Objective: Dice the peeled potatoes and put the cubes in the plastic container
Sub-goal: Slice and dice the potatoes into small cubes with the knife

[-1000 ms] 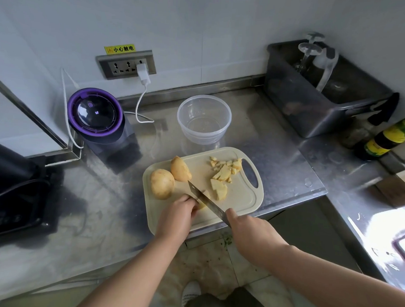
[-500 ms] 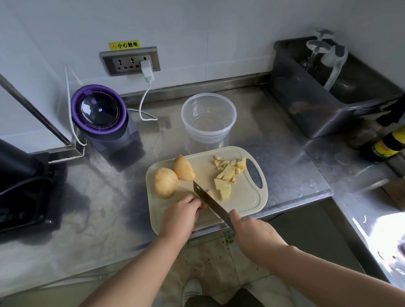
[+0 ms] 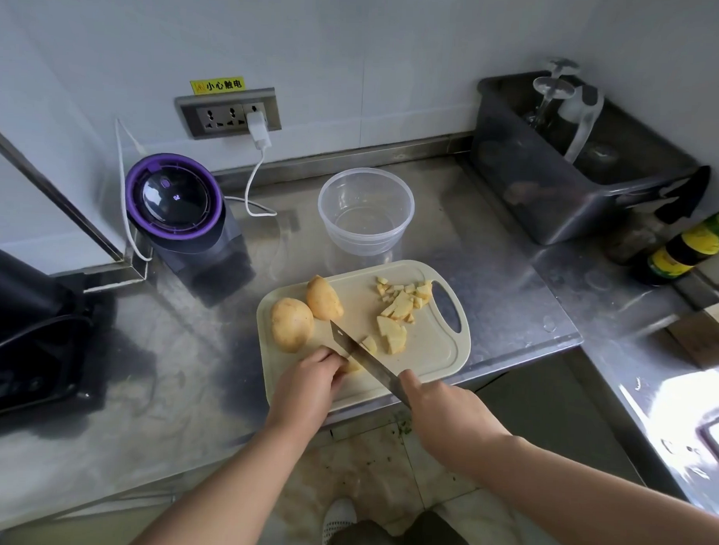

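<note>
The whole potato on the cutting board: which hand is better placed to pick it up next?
Probably left. The left hand, holding a potato piece, lies beside the whole potato, while the right hand grips the knife farther off.

Pale yellow potato piece (image 3: 353,367) is mostly hidden under the left hand (image 3: 305,386) fingers & the steel knife blade (image 3: 363,360), so its shape can't be told. Knife handle is fully inside the right hand (image 3: 446,414) grip. Black appliance (image 3: 21,342) cut off by left edge. Dark glass bottle w/ yellow-green label (image 3: 693,247) cut by right edge, label text unreadable. Contents of the dark grey plastic bin (image 3: 556,189) are murky thru its wall. Lit display on the purple-rimmed round device (image 3: 175,196) is too small to read.
</note>
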Motion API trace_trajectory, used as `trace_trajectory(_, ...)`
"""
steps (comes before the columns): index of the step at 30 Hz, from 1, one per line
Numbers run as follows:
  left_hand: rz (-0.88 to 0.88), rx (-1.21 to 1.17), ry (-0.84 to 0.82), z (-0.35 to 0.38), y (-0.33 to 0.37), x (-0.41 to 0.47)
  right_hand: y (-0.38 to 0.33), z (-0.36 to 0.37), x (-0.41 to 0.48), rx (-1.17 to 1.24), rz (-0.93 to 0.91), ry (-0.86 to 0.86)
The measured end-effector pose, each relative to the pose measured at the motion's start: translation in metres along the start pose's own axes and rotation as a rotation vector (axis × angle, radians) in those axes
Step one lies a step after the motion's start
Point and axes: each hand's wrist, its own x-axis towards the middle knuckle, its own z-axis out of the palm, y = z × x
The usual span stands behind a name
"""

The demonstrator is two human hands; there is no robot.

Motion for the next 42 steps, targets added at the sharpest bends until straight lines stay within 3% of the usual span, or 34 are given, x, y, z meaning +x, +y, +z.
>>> trace_trajectory(11,0.060,0.129,-0.041,0.003,-0.001,0.005,-0.005,0.014,0.006,-0.025,-0.024,-0.028)
trace_trajectory(16,0.064,0.072,-0.032,0.000,0.000,0.004,0.000,0.006,0.012,0.015,0.011,-0.048)
trace_trajectory(21,-0.020,0.048,-0.073,-0.003,0.004,0.006,0.008,0.001,0.012,0.058,0.002,0.048)
trace_trajectory(30,-0.190,-0.001,-0.054,-0.003,0.013,0.008,0.006,0.001,0.008,-0.007,-0.001,0.074)
trace_trajectory(42,-0.129,0.014,-0.110,-0.006,0.004,0.006,-0.005,0.008,0.005,-0.028,-0.022,-0.002)
